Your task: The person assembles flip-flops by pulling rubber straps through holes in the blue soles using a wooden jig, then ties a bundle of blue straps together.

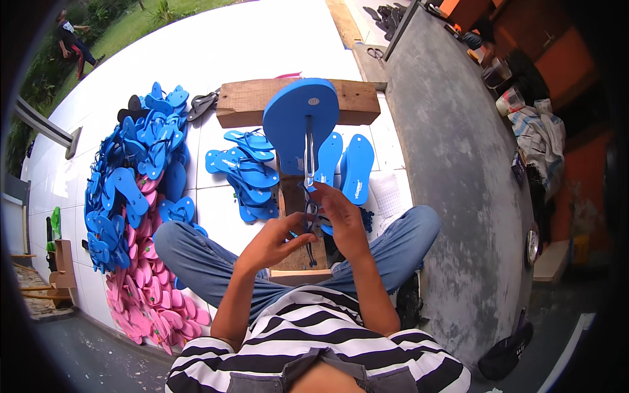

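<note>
— Sitting cross-legged on the white tiled floor [216, 216], a person is seen from above; what is held?

— A dark strap [310, 213] is pinched between both hands, just below the blue sandal sole [300, 118]. That sole is stood upright on a metal rod [308, 160], which is fixed to the wooden block [291, 196] between the knees.

— How are the fingers placed?

— The left hand [275, 242] is curled, its fingertips pressed together on the lower end of the strap. The right hand [342, 219] is closed on the strap higher up, nearer the rod, thumb and forefinger clamped on it.

— What is laid around the block?

— Just left of the block, a small heap of finished blue sandals [246, 173] is spread. Just right of it, two bare blue soles [347, 164] are leaned. Well to the left, a large pile of blue sandals [134, 177] is stacked, with pink sandals [147, 295] below it. Behind the block, a thick wooden beam [242, 101] is laid crosswise. To the right, a grey concrete ledge [452, 164] is seen.
</note>
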Action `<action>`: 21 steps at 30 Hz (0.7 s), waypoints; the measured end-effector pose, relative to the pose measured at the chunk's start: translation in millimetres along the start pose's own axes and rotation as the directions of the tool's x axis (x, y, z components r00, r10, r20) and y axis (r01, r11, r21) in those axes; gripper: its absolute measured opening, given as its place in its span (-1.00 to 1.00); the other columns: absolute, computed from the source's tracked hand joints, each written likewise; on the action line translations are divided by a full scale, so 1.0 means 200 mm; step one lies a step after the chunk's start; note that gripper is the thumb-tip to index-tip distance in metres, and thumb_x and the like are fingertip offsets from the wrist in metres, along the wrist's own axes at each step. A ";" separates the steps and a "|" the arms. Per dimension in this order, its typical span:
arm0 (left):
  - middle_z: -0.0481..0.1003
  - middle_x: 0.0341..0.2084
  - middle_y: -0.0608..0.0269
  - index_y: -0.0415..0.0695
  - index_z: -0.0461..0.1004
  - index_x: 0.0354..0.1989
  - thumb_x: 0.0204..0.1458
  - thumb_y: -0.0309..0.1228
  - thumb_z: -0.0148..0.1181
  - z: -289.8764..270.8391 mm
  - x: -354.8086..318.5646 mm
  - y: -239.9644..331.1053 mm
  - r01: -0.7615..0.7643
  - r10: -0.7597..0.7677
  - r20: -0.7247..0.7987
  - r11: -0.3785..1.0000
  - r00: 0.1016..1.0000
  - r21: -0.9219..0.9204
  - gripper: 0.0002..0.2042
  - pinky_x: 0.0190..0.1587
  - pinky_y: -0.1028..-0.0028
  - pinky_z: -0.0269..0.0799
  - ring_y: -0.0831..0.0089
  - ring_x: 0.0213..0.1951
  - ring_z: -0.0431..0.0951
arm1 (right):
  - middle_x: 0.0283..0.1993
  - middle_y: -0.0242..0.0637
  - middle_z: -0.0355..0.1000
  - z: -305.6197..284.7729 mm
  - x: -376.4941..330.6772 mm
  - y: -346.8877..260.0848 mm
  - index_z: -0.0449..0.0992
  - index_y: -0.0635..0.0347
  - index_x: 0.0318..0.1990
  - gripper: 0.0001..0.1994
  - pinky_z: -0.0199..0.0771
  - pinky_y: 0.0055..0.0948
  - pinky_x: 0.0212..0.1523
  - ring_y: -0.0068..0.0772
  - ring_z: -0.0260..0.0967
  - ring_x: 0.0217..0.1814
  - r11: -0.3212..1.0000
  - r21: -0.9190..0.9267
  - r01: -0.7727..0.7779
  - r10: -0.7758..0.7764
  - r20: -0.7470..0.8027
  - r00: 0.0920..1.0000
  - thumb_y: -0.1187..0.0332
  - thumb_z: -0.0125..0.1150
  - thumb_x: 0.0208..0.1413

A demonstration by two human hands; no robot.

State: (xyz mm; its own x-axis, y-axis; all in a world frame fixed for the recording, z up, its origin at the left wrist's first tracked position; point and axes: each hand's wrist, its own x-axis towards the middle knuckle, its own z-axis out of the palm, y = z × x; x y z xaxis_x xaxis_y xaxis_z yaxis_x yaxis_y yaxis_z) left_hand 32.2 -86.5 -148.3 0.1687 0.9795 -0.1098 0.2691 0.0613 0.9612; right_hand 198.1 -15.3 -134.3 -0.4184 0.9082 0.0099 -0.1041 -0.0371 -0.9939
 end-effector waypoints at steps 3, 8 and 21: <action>0.52 -0.51 -0.06 -0.25 0.45 -0.06 0.14 -0.26 0.25 0.06 0.03 -0.01 -0.090 0.092 -0.030 0.994 0.995 0.070 -0.67 -0.49 0.29 0.36 0.14 -0.58 0.50 | -0.14 -0.27 0.53 0.05 0.00 -0.01 0.46 0.32 0.08 -0.69 0.44 -0.55 -0.07 -0.54 0.46 -0.09 0.993 0.114 0.020 -0.024 0.029 0.999 0.29 0.15 0.30; 0.55 -0.38 -0.01 -0.27 0.44 -0.07 0.16 -0.32 0.23 0.09 0.03 0.08 -0.113 0.116 -0.098 0.993 0.988 0.034 -0.71 -0.40 0.36 0.44 0.21 -0.44 0.56 | -0.30 -0.23 0.53 0.11 0.01 -0.15 0.50 0.31 -0.08 -0.77 0.48 -0.52 -0.21 -0.53 0.48 -0.32 0.926 0.365 0.090 -0.063 -0.085 0.994 0.42 0.31 0.16; 0.59 -0.24 0.17 -0.16 0.49 -0.03 0.15 -0.51 0.20 -0.33 0.11 0.42 -0.380 0.548 -0.479 0.831 0.685 0.407 -0.78 -0.32 0.50 0.45 0.45 -0.29 0.58 | -0.21 -0.34 0.47 0.12 0.09 -0.31 0.55 0.30 -0.18 -0.86 0.51 -0.63 -0.17 -0.58 0.48 -0.20 0.899 0.275 0.341 -0.338 -0.061 0.939 0.49 0.32 0.13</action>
State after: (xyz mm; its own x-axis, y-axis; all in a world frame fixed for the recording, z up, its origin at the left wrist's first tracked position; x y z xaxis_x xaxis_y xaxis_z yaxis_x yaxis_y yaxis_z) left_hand -4.6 -47.5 -52.9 -0.1914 0.7970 0.5729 0.5453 -0.3990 0.7372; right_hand 176.4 -6.4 -69.2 -0.3026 0.8910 0.3385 -0.4841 0.1622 -0.8598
